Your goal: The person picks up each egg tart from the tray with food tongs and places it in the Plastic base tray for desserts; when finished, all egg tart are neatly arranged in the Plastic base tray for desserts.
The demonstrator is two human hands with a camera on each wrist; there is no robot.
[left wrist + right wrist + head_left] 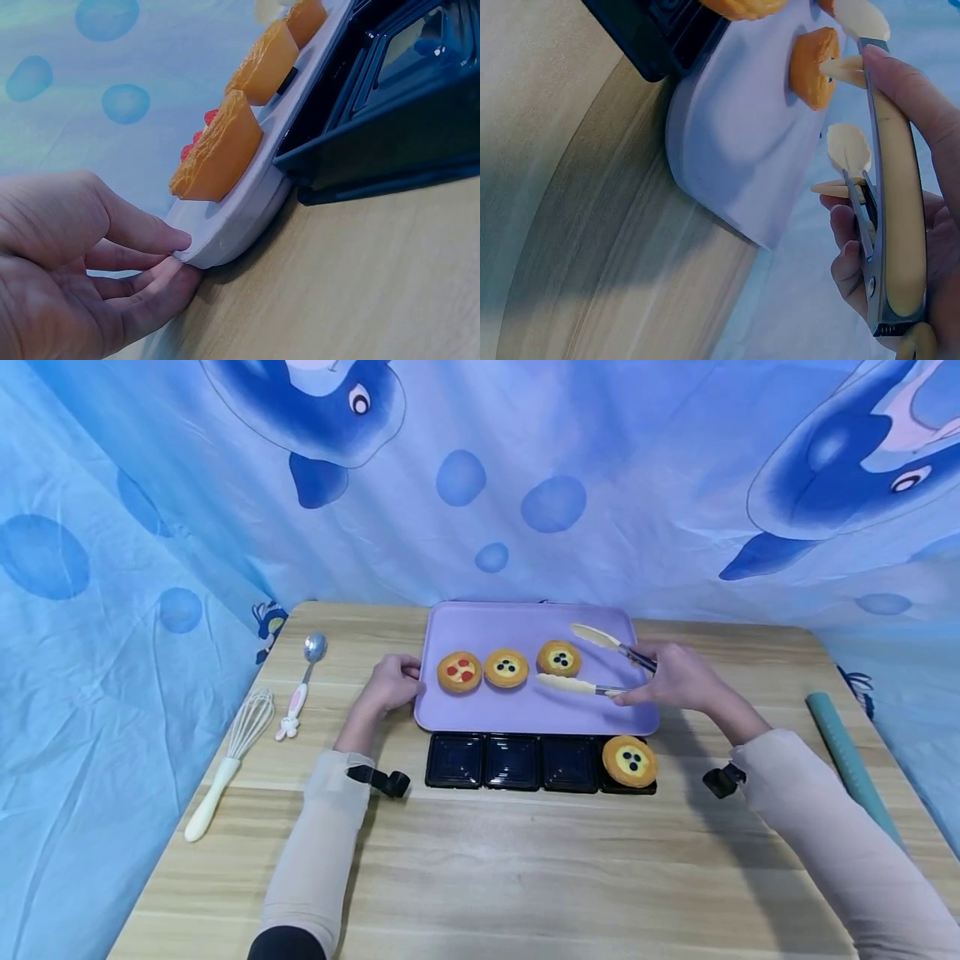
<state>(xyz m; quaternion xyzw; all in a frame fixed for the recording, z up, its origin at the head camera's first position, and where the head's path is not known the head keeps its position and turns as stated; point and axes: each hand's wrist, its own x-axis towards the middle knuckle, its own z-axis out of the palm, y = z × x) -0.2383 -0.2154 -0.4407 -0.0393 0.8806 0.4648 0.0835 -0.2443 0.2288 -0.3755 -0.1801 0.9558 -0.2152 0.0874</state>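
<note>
Gripping spread tongs (602, 639) with the right hand (675, 678) at the right edge of the purple tray (487, 714), nearest its rightmost round tart (558, 658), seen leftward within their gap; left hand (392, 683) pinching the left edge.

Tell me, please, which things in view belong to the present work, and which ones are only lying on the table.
Likely belonging to the work:
tongs, held in the right grip
purple tray, pinched by the left grip
three tarts on the tray
black four-part container with one tart

Likely just lying about:
whisk
spoon
green rod-like item
</note>
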